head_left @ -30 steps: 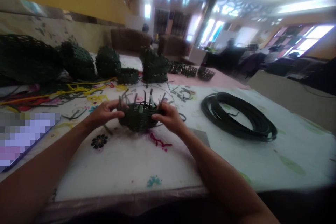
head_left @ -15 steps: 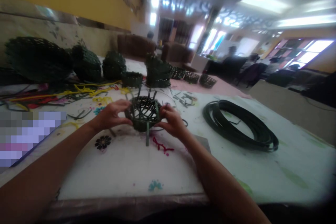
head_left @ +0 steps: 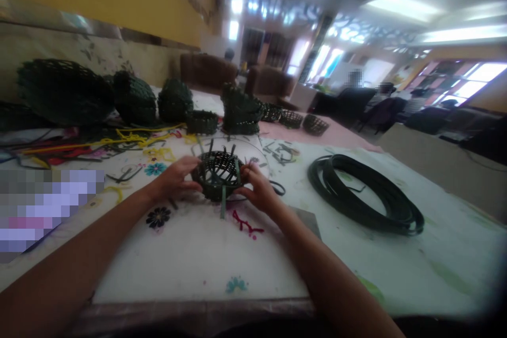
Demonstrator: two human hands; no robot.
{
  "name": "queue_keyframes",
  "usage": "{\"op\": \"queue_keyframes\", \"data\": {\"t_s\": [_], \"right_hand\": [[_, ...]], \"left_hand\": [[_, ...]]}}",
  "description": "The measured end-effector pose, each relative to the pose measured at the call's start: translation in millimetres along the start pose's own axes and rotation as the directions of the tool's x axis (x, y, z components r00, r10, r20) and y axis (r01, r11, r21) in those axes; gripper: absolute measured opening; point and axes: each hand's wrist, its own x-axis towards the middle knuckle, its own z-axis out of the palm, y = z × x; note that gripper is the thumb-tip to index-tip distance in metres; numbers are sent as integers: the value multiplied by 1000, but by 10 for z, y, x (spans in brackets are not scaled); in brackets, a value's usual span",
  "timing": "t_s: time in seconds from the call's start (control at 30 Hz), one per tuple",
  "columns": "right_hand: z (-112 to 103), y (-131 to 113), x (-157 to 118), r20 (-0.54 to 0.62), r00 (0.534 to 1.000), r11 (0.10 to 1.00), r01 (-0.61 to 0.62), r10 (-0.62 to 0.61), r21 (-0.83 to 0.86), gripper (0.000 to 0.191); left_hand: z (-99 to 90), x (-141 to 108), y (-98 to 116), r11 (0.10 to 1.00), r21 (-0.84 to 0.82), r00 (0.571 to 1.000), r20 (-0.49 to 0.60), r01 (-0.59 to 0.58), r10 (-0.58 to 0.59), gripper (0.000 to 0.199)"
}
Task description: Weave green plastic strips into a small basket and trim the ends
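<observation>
A small dark green woven basket [head_left: 216,190] rests on the table, its opening facing up and loose strip ends sticking out around the rim. My left hand [head_left: 182,177] grips its left side, thumb low and fingers at the rim. On the right side my right hand [head_left: 255,185] holds the wall near the rim, fingers curled. One green strip [head_left: 223,203] hangs down the front of the basket. A thin strip loops behind the basket and past my right hand.
A coil of dark strip [head_left: 328,190] lies to the right. Several finished baskets [head_left: 172,100] stand along the back. Yellow and red strips [head_left: 130,137] and green offcuts [head_left: 281,151] are scattered behind. A grey flat piece [head_left: 307,220] lies beside my right forearm.
The whole view has shifted slightly, so things appear a little further right and lower. Both hands keep their hold on the basket.
</observation>
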Motion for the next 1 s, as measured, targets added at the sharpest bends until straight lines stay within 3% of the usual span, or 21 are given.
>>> {"op": "queue_keyframes", "data": {"t_s": [0.17, 0.4, 0.6, 0.77, 0.87, 0.93, 1.0], "right_hand": [[30, 62, -25, 38, 999, 999, -31, 31, 11, 23], [112, 221, -50, 36, 998, 998, -58, 57, 18, 29], [59, 110, -58, -24, 999, 993, -35, 38, 117, 34], [20, 16, -68, -2, 1000, 993, -30, 30, 114, 46], [24, -24, -83, -7, 999, 997, -33, 34, 71, 45], [35, -53, -98, -44, 999, 1000, -28, 28, 1, 41], [46, -77, -112, -96, 995, 998, -8, 2, -59, 39]], "left_hand": [[61, -37, -24, 999, 5, 999, -2, 51, -51, 62], [128, -79, -49, 993, -14, 992, -39, 116, -116, 63], [75, -86, 31, 998, -59, 997, -74, -20, 16, 53], [-71, -70, 99, 984, -170, 999, -11, -52, 51, 57], [-131, -48, 213, 968, -252, 993, -114, 10, -40, 47], [-141, -29, 295, 967, -242, 965, -222, 85, -140, 34], [-133, -12, 354, 958, -238, 942, -251, 161, -221, 30]]}}
